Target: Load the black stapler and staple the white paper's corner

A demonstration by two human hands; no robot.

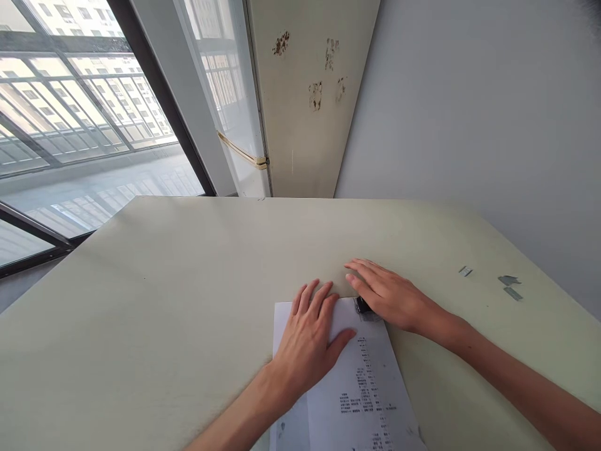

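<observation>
Printed paper sheets [328, 401] lie at the front of the table, with lines of dark text running down their right half. My left hand [307, 341] rests on the upper left of the sheets, fingers spread and thumb stretched to the right. At the top right corner of the paper sits a small black item [362, 305] that looks like a binder clip, partly hidden. My right hand [392, 294] lies over that corner, its palm covering part of the black item, its fingers stretched out to the left beyond the paper's top edge.
The pale table [197, 269] extends to both sides. Torn grey tape scraps [511, 287] and a small patch [465, 271] stick to its right side. Behind stand a grey wall [469, 113], a cream panel with brown marks [300, 144], and a window [84, 94] at left.
</observation>
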